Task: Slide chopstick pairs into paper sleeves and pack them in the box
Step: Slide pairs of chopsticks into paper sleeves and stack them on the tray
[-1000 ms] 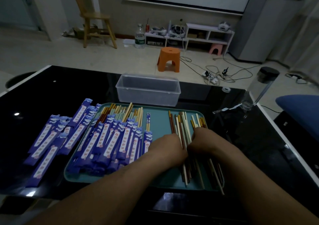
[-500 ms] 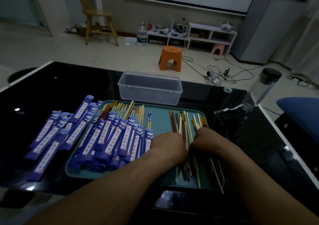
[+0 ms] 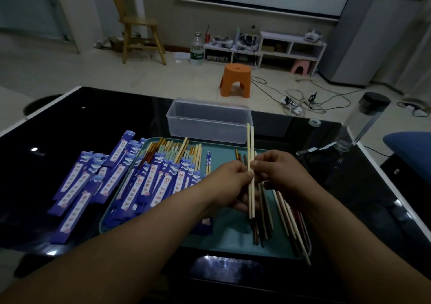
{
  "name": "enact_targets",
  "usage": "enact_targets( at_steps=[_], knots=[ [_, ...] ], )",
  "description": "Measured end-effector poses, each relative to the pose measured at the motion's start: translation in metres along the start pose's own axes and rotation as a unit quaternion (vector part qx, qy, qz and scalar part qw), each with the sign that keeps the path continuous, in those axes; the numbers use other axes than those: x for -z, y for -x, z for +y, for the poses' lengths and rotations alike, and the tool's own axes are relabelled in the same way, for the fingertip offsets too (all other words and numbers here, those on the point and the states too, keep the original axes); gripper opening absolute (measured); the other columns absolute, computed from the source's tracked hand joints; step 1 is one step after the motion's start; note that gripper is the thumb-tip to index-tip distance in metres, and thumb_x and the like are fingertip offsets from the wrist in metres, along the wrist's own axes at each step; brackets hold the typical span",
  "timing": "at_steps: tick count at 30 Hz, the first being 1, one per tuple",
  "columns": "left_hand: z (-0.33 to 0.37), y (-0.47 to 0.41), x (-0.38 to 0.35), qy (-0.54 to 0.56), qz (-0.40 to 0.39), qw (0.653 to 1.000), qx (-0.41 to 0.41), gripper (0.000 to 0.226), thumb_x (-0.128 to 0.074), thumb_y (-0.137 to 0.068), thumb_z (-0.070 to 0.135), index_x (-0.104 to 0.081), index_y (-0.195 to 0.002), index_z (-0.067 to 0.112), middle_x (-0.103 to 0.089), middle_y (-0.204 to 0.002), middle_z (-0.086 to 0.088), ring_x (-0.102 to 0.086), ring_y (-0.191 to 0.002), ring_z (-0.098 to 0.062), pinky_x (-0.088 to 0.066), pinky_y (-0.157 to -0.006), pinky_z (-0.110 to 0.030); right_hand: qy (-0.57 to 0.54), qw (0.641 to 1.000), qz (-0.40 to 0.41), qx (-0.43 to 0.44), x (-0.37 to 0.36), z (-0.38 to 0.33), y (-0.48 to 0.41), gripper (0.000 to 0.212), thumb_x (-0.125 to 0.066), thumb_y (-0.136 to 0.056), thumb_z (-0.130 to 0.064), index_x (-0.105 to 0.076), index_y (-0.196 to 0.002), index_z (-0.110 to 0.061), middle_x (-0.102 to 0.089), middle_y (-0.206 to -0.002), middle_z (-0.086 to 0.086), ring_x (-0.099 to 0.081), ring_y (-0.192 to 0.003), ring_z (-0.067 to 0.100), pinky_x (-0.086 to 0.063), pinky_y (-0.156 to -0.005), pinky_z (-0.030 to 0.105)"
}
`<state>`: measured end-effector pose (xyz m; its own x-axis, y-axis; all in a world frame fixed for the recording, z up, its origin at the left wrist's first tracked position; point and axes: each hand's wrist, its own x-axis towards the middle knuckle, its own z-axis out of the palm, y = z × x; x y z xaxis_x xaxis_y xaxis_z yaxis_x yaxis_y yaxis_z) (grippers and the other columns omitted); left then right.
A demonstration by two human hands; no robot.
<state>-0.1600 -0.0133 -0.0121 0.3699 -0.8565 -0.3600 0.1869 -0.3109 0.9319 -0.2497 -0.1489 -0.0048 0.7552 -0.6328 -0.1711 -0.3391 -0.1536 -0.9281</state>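
My left hand [image 3: 233, 177] and my right hand [image 3: 277, 173] meet above the teal tray [image 3: 224, 236], both pinching a pale chopstick pair [image 3: 250, 145] that stands tilted up off the tray. Loose brown and pale chopsticks [image 3: 286, 215] lie on the tray's right half under my hands. Sleeved pairs in blue paper sleeves [image 3: 161, 182] fill the tray's left half, and more blue sleeves [image 3: 81, 184] lie on the black table to the left. The clear plastic box [image 3: 207, 122] stands open behind the tray.
A clear bottle with a black lid [image 3: 366, 115] stands at the table's right back edge, with a crumpled clear wrapper [image 3: 319, 149] beside it. An orange stool [image 3: 235, 80], cables and a wooden chair [image 3: 137, 24] are on the floor beyond the table.
Both hands have risen from the loose pile, lifting a pale chopstick pair off the tray. The pile on the tray now lies uncovered.
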Motion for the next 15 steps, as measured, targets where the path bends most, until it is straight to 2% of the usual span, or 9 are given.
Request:
enact_targets(
  at_steps=[3,5,7,9,12,15],
  knots=[
    [0.000,0.006,0.008,0.002,-0.011,1.000,0.009,0.019,-0.044,-0.111,0.023,-0.057,-0.115,0.009,-0.073,-0.082,-0.007,-0.073,-0.071,-0.019,-0.062,-0.067,-0.035,-0.031,0.999,0.016,0.006,-0.005,0.006,-0.005,0.023,-0.074,-0.093,-0.013,-0.064,-0.114,-0.014,-0.073,-0.087,0.010,-0.070,-0.069,0.017,-0.051,-0.059,0.032],
    [0.000,0.010,0.014,-0.005,-0.013,1.000,0.005,0.018,-0.045,-0.111,0.021,-0.059,-0.112,0.009,-0.071,-0.080,-0.005,-0.072,-0.069,-0.018,-0.063,-0.069,-0.036,-0.066,0.998,-0.014,-0.004,-0.008,0.007,-0.008,0.031,-0.075,-0.092,-0.013,-0.064,-0.121,-0.012,-0.074,-0.088,0.011,-0.071,-0.071,0.018,-0.052,-0.063,0.035],
    [0.001,0.013,0.019,-0.030,-0.017,0.999,-0.008,0.018,-0.046,-0.110,0.020,-0.061,-0.107,0.010,-0.069,-0.078,-0.003,-0.071,-0.071,-0.018,-0.064,-0.073,-0.038,-0.084,0.994,-0.069,-0.012,-0.009,0.006,-0.009,0.019,-0.073,-0.095,-0.017,-0.071,-0.110,-0.006,-0.073,-0.080,0.009,-0.066,-0.067,0.017,-0.050,-0.061,0.029],
    [-0.001,0.014,0.023,-0.072,-0.014,0.997,-0.021,0.018,-0.048,-0.110,0.019,-0.064,-0.109,0.012,-0.072,-0.085,-0.004,-0.073,-0.080,-0.022,-0.064,-0.081,-0.042,-0.060,0.993,-0.098,0.002,-0.014,0.003,-0.006,0.017,-0.068,-0.100,-0.022,-0.072,-0.094,-0.007,-0.067,-0.068,0.003,-0.060,-0.058,0.012,-0.046,-0.053,0.022],
    [-0.008,0.009,0.028,-0.212,0.061,0.972,-0.085,0.020,-0.052,-0.107,0.018,-0.068,-0.117,0.016,-0.075,-0.105,-0.005,-0.073,-0.096,-0.022,-0.061,-0.090,-0.047,0.062,0.991,-0.038,0.115,-0.024,-0.002,-0.001,0.015,-0.067,-0.101,-0.026,-0.070,-0.089,-0.017,-0.069,-0.068,-0.002,-0.063,-0.056,0.008,-0.048,-0.053,0.024],
    [-0.009,0.007,0.034,-0.291,0.124,0.938,-0.141,0.020,-0.051,-0.107,0.022,-0.067,-0.120,0.022,-0.072,-0.107,0.003,-0.069,-0.096,-0.012,-0.059,-0.084,-0.037,0.113,0.971,0.040,0.207,-0.033,-0.006,0.002,0.012,-0.068,-0.100,-0.027,-0.067,-0.089,-0.023,-0.071,-0.075,-0.003,-0.069,-0.064,0.011,-0.056,-0.057,0.030]
  ],
)
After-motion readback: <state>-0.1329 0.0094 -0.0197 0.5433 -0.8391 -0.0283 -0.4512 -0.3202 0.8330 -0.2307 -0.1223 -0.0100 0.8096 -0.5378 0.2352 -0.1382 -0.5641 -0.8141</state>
